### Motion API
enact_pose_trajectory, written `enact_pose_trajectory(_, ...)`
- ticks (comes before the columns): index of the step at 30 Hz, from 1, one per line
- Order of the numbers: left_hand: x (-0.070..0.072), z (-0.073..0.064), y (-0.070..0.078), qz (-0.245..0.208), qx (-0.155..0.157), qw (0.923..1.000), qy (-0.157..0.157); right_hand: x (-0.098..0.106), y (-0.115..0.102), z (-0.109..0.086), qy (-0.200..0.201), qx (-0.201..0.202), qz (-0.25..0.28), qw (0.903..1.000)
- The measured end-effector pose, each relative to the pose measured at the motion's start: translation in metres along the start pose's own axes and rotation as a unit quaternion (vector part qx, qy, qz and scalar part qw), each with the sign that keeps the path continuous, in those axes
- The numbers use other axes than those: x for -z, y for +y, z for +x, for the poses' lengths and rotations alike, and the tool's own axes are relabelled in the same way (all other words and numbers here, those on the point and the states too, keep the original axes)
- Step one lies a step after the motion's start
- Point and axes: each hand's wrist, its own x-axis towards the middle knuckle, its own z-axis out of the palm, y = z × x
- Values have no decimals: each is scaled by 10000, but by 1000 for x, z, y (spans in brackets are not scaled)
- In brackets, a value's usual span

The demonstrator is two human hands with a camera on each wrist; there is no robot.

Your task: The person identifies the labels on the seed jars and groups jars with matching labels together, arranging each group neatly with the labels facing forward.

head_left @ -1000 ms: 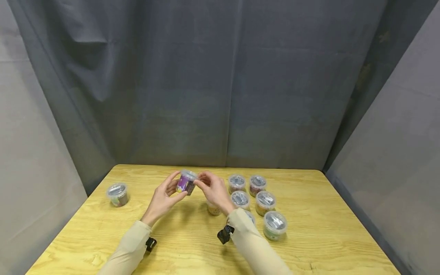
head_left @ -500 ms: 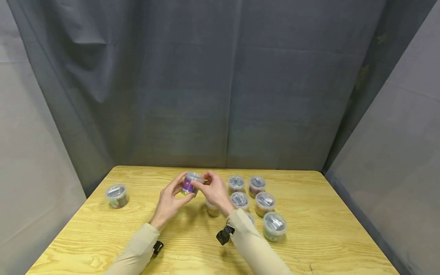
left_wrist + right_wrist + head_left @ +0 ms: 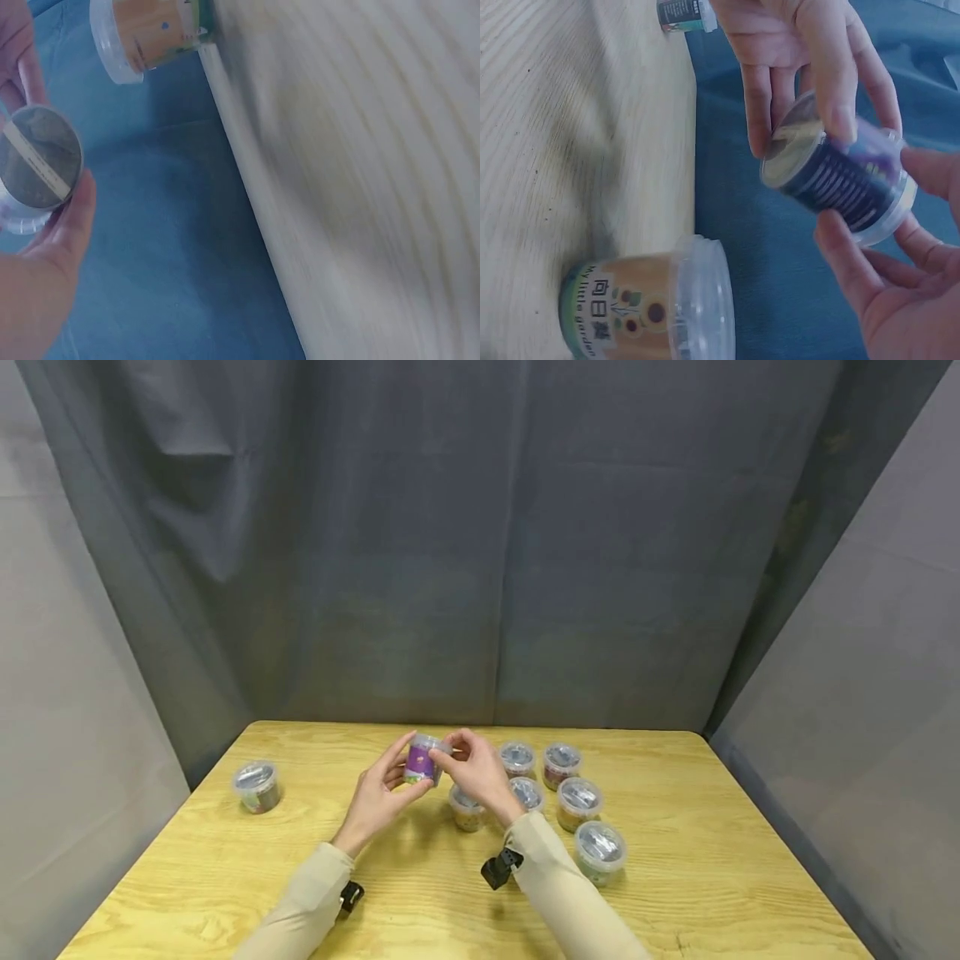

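Note:
Above the table, both hands hold one small lidded plastic tub (image 3: 420,764) with a purple label, tilted. My left hand (image 3: 381,802) grips it from the left, thumb low and fingers behind. From the right, my right hand (image 3: 483,777) pinches it near the lid with thumb and fingers. In the right wrist view the tub (image 3: 847,184) shows a dark printed panel and its pale base, which the left hand (image 3: 784,34) surrounds. The left wrist view shows a grey round end of the tub (image 3: 41,157) with a white strip across it.
A tub with a sunflower label (image 3: 641,304) stands just under my right hand. Several more lidded tubs (image 3: 580,802) stand in rows to the right, one partly behind the right forearm. A single tub (image 3: 257,787) sits far left. Grey curtains (image 3: 375,568) surround the wooden table (image 3: 712,860).
My left hand has moved right with the tub, and the tub has turned so its purple face shows more. The right hand has shifted slightly right. The standing tubs have stayed put.

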Motion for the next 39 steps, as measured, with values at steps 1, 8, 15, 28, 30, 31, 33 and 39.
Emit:
enact_pose_trajectory(1,-2,0,0,117,-34,9999,88,0,0,0,25,-11,-50,10000)
enact_pose_trajectory(8,-8,0,5,539,-347,9979,139,3,2,2,260,27,-77,9996)
enact_pose_trajectory(15,-8,4,6,-65,-89,9997,-233,10,6,4,72,-32,447,9990)
enact_pose_trajectory(28,-16,6,10,608,-675,9958,-112,18,5,3,110,24,433,9990)
enact_pose_trajectory(30,-15,6,10,330,-488,9979,-279,19,7,3,-6,-10,623,9981)
enact_pose_trajectory(31,-15,6,10,226,-417,9983,-336,20,8,3,-58,-18,713,9974)
enact_pose_trajectory(33,-15,6,13,158,-362,9985,-379,20,8,3,-73,16,799,9968)
enact_pose_trajectory(39,-18,0,38,558,-705,9959,-107,21,8,3,88,77,637,9979)
